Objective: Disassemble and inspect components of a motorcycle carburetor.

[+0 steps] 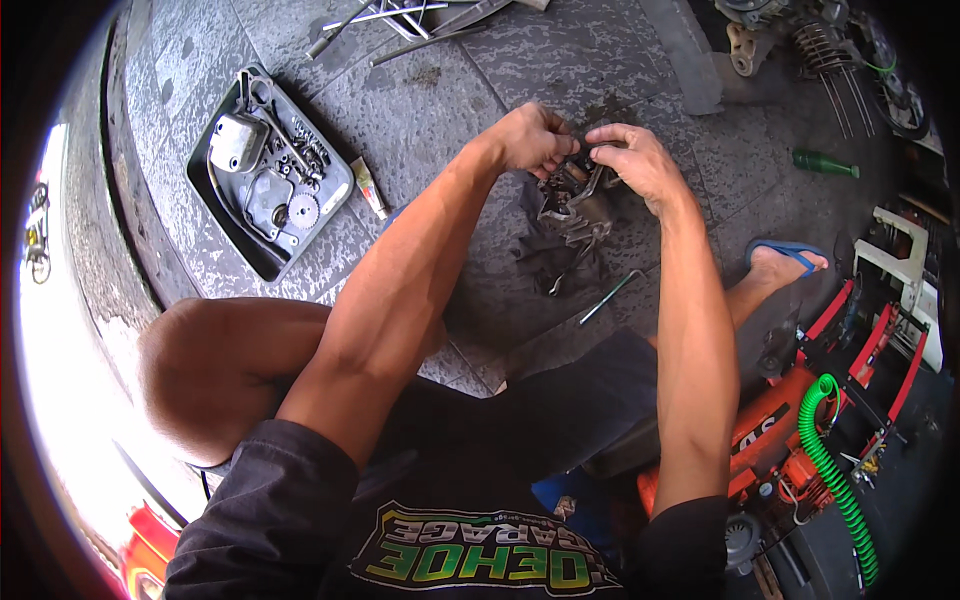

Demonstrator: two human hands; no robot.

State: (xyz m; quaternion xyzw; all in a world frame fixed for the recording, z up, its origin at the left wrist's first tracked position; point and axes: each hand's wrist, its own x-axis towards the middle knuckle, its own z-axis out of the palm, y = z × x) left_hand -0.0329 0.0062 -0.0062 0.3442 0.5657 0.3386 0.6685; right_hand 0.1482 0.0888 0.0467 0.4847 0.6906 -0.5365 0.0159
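Note:
A grey metal engine part (577, 205) stands on the stone floor in front of me, on a dark oily patch. My left hand (532, 138) grips its upper left side with fingers closed. From the right, my right hand (640, 160) holds its top, fingertips pressed on the metal. The two hands nearly touch above the part. A thin lever sticks out from under the part toward me.
A black tray (225, 215) with gears, screws and a metal cover lies at left, a small tube (368, 187) beside it. Metal rods (400, 25) lie at the top, a thin tool (610, 297) near my knee, a green bottle (825, 163), my sandalled foot (785, 258), orange machine (790, 440) right.

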